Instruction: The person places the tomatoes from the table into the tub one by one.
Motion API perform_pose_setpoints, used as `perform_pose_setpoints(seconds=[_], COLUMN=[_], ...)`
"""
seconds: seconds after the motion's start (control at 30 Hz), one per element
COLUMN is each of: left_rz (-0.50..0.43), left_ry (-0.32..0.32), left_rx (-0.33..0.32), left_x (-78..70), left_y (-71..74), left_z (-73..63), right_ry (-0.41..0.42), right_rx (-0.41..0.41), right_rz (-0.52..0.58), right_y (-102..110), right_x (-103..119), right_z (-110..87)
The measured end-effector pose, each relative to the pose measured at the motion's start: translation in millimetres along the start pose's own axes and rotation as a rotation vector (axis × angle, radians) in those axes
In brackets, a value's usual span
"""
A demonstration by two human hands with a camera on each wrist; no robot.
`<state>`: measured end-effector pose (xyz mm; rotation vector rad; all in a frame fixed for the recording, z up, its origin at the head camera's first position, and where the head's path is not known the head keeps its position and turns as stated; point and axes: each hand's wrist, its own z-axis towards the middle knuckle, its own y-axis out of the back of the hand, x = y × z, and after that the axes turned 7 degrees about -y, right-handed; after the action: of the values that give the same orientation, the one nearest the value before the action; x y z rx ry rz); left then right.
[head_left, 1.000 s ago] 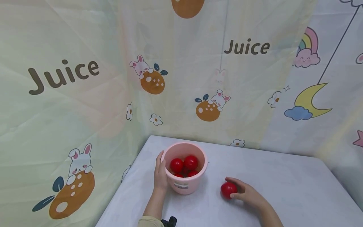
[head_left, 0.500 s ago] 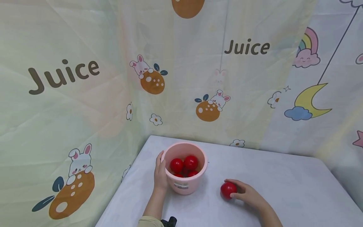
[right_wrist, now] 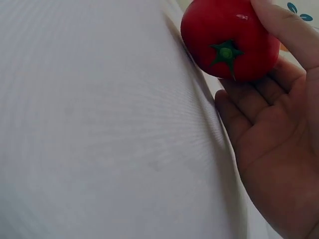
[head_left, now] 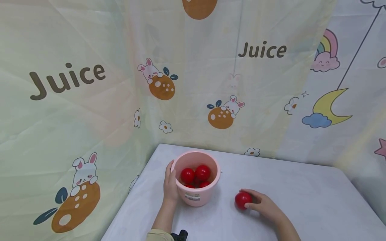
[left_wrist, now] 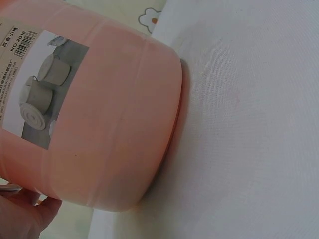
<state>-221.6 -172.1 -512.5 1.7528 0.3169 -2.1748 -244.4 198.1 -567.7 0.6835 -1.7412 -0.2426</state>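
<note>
A pink plastic bucket (head_left: 197, 195) stands upright on the white-covered table, with several red tomatoes (head_left: 203, 172) inside. My left hand (head_left: 170, 187) holds the bucket's left side; in the left wrist view its fingertips touch the wall below the label (left_wrist: 50, 89). Right of the bucket, my right hand (head_left: 263, 206) grips a single red tomato (head_left: 242, 200) between thumb and fingers, close to the cloth. The green star-shaped stem of this tomato (right_wrist: 226, 51) shows in the right wrist view. Its far side is hidden by the fingers.
White cloth (head_left: 301, 187) covers the table, which ends at a patterned curtain (head_left: 193, 117) behind and on the left. A dark wrist device (head_left: 181, 235) sits at the left cuff.
The thumb of my right hand has come further over the tomato, which has shifted very slightly upward in the head view. My left hand and the bucket have stayed put.
</note>
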Motion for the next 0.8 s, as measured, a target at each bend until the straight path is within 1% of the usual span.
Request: perform_pose_setpoints(seconds=[0.07,0.47,0.67,0.8], left_rz=[0.001,0.009,0.013,0.015], left_ry=[0.0,0.0,-0.011,-0.019], left_rx=[0.0,0.005,0.015,0.02], left_x=[0.0,0.0,2.3,1.7], left_y=[0.2,-0.2,1.2,2.1], left_z=[0.1,0.3,0.5,-0.4], right_ry=[-0.005,0.051,0.109,0.149], right_rx=[-0.007,-0.034,-0.033,-0.017], right_rz=[0.0,-0.034,-0.045,-0.041], right_y=[1.6,20.5,33.7,44.2], right_x=[1.8,25.4,40.1,48.8], right_z=[0.3,-0.1,1.7,2.6])
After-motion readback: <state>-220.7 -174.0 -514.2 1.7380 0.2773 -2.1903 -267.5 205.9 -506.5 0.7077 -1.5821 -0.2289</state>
